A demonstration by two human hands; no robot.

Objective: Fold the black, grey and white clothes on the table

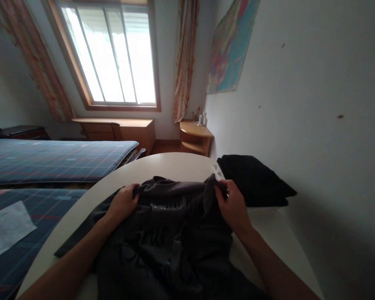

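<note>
A dark grey shirt [156,233] with black lettering is spread, wrinkled, over a round white table [175,160]. Its collar lies at the far side, away from me. My left hand [122,204] is closed on the cloth at the left shoulder, fingers curled over the fabric. At the right shoulder my right hand [233,204] pinches a raised fold of the same shirt between thumb and fingers. The lower part of the shirt runs toward me and out of the picture.
Folded black cloth [253,179] lies at the table's right, near the wall. A bed with a blue plaid mattress [56,160] stands left, and a paper sheet [8,229] rests on another mattress. Beyond are a wooden desk [137,129] and corner shelf [195,131].
</note>
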